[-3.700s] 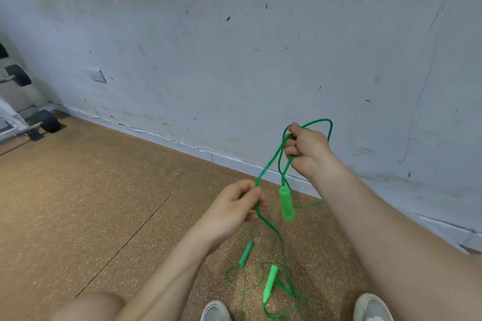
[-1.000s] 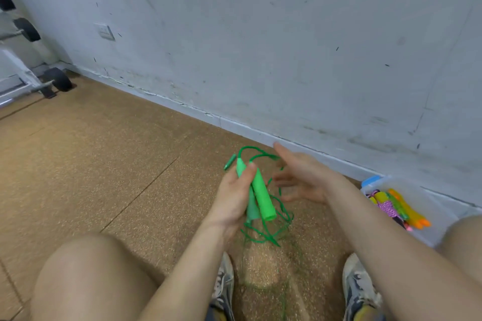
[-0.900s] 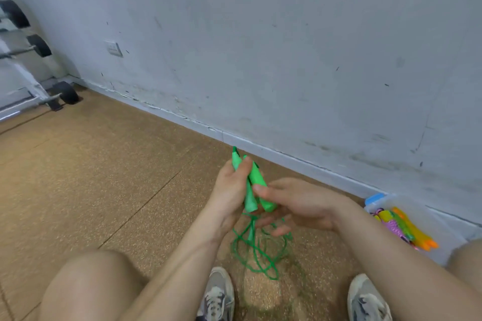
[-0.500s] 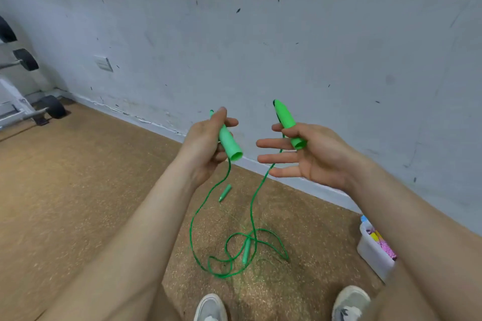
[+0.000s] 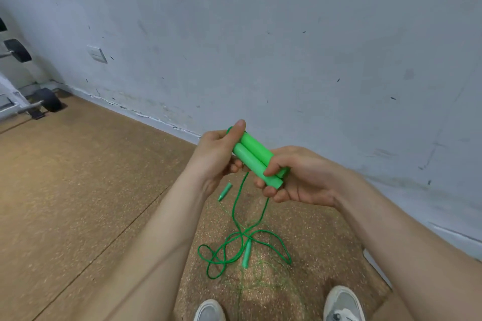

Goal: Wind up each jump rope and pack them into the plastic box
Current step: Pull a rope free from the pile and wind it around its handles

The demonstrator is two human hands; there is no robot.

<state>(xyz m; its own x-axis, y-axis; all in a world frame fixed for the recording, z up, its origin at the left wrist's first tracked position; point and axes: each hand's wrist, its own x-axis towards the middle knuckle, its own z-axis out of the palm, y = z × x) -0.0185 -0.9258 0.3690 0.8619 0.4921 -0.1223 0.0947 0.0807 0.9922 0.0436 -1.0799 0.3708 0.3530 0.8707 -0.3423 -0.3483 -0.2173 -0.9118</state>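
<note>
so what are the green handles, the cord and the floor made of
The handles: likely smooth plastic, matte to satin; even bright colour, soft sheen. The cord: looks like thin flexible PVC or rubber; it lies in loose springy loops. The floor: seems cork or rubber-granule sheet; speckled tan grain, visible seams.

Both bare forearms reach forward and converge, the left forearm (image 5: 161, 229) from the lower left and the right forearm (image 5: 391, 232) from the lower right. The left hand (image 5: 216, 156) grips the far end of two green handles (image 5: 254, 155) held side by side. Its thumb (image 5: 238, 129) stretches straight up beside them, and its other fingers curl underneath. The right hand (image 5: 305, 180) holds the near end. One digit is laid across the top of the handles, and three curled fingertips (image 5: 268, 191) show just below them. The two hands nearly touch beneath the handles, and both wrists look about straight.
</note>
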